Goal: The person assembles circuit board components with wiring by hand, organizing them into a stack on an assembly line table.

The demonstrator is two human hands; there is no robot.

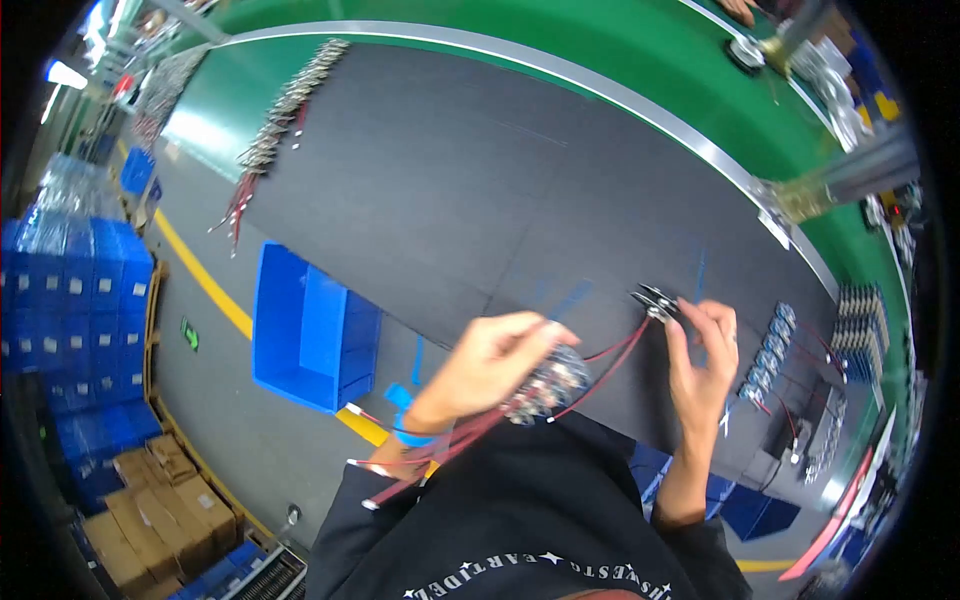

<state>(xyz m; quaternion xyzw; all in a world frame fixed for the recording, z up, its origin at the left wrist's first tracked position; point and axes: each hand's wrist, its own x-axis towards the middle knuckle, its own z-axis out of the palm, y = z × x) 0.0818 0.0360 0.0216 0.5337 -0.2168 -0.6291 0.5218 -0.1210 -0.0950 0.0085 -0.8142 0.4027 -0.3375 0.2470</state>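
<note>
My left hand (500, 365) is closed around a stack of small round-edged circuit boards (550, 385), held just in front of my shirt. Red and black wires (455, 440) with white plugs trail from that stack past my left wrist, which wears a blue band (405, 415). Over the dark mat, my right hand (703, 345) pinches a small black-and-silver wired part (655, 302) between thumb and fingers. A red and black wire pair (615, 365) runs from this part toward the stack. My fingertips partly cover the part, so its exact kind is unclear.
Right of my right hand lies a row of wired boards (770, 350), with stacked boards (860, 335) beyond. A long row of parts (285, 115) lines the mat's (440, 160) far left. A blue bin (345, 340) stands left; cartons (160, 520) sit lower left.
</note>
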